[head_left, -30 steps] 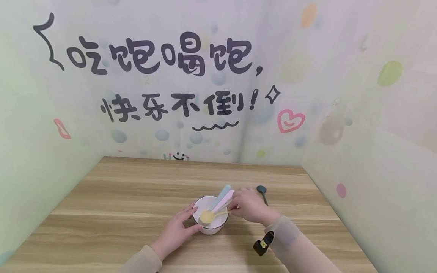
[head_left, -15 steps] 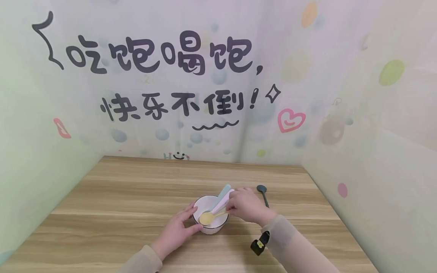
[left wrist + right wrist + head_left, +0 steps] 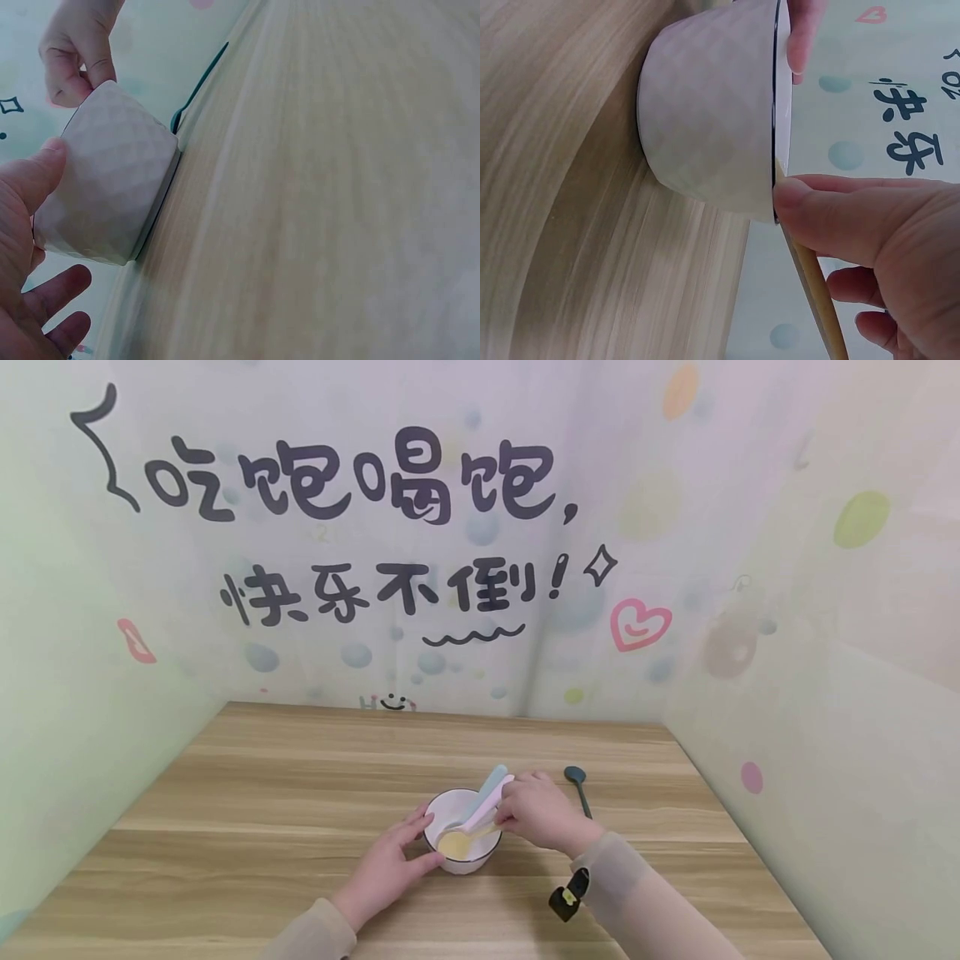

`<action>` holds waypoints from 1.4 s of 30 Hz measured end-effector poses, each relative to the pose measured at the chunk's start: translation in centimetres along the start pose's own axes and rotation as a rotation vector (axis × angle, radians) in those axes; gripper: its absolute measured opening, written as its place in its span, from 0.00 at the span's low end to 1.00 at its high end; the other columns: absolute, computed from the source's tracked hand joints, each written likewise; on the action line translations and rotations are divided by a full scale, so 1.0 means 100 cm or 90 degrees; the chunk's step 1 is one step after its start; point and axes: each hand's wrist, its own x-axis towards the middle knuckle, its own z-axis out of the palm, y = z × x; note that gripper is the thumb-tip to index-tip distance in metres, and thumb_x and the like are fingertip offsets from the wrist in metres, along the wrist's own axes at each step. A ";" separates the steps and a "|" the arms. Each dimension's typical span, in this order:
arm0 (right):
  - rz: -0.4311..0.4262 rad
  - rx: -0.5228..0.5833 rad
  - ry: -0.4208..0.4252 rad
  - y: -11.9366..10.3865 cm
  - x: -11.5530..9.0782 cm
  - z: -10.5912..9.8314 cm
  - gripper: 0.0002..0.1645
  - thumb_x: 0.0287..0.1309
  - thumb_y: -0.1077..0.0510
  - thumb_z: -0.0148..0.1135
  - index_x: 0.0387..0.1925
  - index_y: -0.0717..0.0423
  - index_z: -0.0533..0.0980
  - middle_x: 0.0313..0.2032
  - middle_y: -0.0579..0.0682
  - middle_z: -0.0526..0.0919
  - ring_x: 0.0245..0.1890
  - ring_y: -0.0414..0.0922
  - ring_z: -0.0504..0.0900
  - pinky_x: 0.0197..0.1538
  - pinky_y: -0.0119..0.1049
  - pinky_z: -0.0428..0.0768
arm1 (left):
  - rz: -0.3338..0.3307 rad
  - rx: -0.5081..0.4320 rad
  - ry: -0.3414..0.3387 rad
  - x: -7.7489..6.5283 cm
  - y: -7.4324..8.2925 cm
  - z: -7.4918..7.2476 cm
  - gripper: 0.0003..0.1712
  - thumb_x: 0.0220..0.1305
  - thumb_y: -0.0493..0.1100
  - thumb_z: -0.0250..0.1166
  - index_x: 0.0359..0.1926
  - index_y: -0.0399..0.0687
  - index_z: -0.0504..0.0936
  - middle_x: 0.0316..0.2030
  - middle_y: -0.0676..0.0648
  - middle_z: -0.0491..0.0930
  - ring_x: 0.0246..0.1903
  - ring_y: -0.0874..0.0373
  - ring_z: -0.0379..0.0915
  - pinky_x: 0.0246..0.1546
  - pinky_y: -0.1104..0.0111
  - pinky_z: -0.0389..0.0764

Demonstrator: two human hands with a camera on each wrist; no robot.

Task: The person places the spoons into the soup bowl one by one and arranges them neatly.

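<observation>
A white bowl with a dark rim and a quilted outer wall stands on the table. My left hand holds its left side, thumb at the near rim and fingers round the far side. At the right rim, my right hand pinches a yellow spoon, whose head lies inside the bowl. Its handle runs past the thumb in the right wrist view. A light blue spoon and a pink spoon lean in the bowl, handles up to the right; their heads are partly hidden.
A dark green spoon lies on the wooden table, just beyond my right hand. Printed walls border the table at the back and both sides. A black device hangs at my right wrist.
The yellow spoon's head has sunk slightly deeper into the bowl, and my right hand has shifted a little to the left. My left hand and the bowl stay in place.
</observation>
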 end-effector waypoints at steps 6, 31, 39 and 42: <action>-0.001 -0.004 0.001 0.001 0.000 0.003 0.03 0.50 0.52 0.72 0.30 0.40 0.87 0.27 0.34 0.76 0.34 0.39 0.72 0.40 0.34 0.68 | -0.002 -0.002 -0.004 0.000 0.000 0.000 0.37 0.54 0.50 0.73 0.61 0.37 0.74 0.67 0.44 0.66 0.66 0.43 0.60 0.65 0.48 0.62; 0.121 0.040 0.088 0.004 0.003 0.013 0.06 0.46 0.56 0.75 0.24 0.44 0.83 0.29 0.36 0.80 0.33 0.39 0.70 0.37 0.35 0.68 | 0.003 -0.001 -0.003 0.001 0.001 -0.001 0.38 0.53 0.52 0.73 0.61 0.38 0.75 0.67 0.44 0.67 0.66 0.43 0.61 0.64 0.49 0.63; 0.134 0.030 0.087 0.005 0.002 0.014 0.04 0.47 0.54 0.75 0.26 0.43 0.85 0.29 0.36 0.80 0.32 0.39 0.69 0.37 0.33 0.66 | 0.007 -0.003 -0.005 0.000 0.001 -0.001 0.38 0.53 0.52 0.73 0.61 0.36 0.75 0.67 0.44 0.67 0.66 0.43 0.60 0.65 0.48 0.62; 0.137 0.028 0.091 0.006 0.002 0.014 0.04 0.47 0.54 0.75 0.26 0.43 0.85 0.29 0.36 0.80 0.33 0.39 0.69 0.38 0.34 0.67 | 0.014 0.000 -0.002 0.000 0.001 -0.001 0.38 0.53 0.53 0.73 0.60 0.36 0.75 0.67 0.43 0.67 0.66 0.41 0.61 0.64 0.47 0.62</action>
